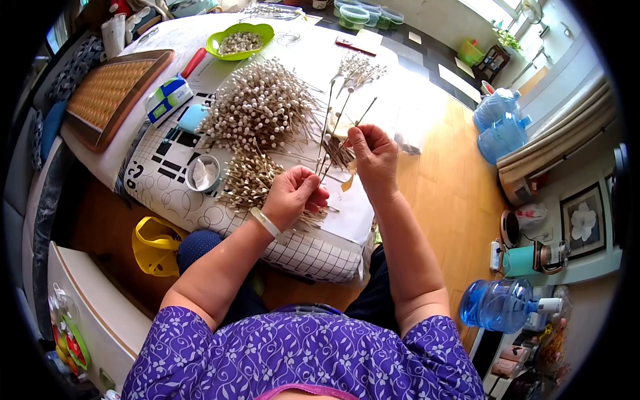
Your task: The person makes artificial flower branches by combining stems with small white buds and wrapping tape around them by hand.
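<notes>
My left hand (293, 197) is closed in a pinch around the lower end of a thin dark twig (327, 120) that points up and away. To its right, my right hand (373, 157) pinches what looks like another thin stem (366, 112), its tip rising past the fingers. A yellowish-brown strip (348, 179) hangs between the hands; which hand holds it I cannot tell. Left of the hands lies a big heap of dried stems with round whitish heads (260, 107). A smaller bundle with pale tips (250, 177) lies closer, partly behind my left hand.
On the table cover (150, 160) stand a green bowl (268, 33) of small pale beads, a small tub (190, 175) with white stuff inside and a tissue pack (168, 99). A woven mat (117, 93) lies left. Blue water bottles (503, 130) stand on the right.
</notes>
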`<state>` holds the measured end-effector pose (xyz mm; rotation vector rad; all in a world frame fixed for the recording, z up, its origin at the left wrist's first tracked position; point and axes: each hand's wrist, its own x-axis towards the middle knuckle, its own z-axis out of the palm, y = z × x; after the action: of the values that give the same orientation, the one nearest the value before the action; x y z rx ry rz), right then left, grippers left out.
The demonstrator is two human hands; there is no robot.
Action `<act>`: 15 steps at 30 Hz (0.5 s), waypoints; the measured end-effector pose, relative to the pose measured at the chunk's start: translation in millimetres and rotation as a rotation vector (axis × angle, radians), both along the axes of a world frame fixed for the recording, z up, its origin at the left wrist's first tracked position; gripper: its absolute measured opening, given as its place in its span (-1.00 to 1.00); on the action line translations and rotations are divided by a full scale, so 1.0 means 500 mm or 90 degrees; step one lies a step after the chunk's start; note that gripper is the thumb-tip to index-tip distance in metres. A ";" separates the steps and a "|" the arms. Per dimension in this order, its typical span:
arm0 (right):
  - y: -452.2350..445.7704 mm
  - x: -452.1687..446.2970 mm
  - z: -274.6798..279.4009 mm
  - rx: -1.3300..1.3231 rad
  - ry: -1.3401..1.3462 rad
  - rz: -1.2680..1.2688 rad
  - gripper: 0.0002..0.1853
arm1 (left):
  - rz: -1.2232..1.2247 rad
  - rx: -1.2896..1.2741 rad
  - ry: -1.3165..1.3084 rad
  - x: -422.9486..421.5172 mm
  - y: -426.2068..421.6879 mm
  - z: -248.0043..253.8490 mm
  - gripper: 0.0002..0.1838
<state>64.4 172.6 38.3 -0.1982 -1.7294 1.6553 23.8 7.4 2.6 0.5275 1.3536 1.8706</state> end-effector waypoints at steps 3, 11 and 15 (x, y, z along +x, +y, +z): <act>0.007 -0.011 0.011 -0.005 0.013 0.012 -0.89 | -0.004 0.016 0.021 -0.001 0.002 -0.009 -0.82; 0.003 -0.013 0.015 -0.041 -0.023 0.064 -0.91 | 0.022 0.047 0.003 0.011 0.004 0.000 -0.84; 0.006 -0.013 0.015 -0.035 -0.012 0.057 -0.91 | 0.021 0.046 0.028 0.012 0.005 -0.002 -0.84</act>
<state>58.0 175.7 45.5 -0.1649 -1.7309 1.7731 29.8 10.1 1.6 0.5885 1.3350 1.9511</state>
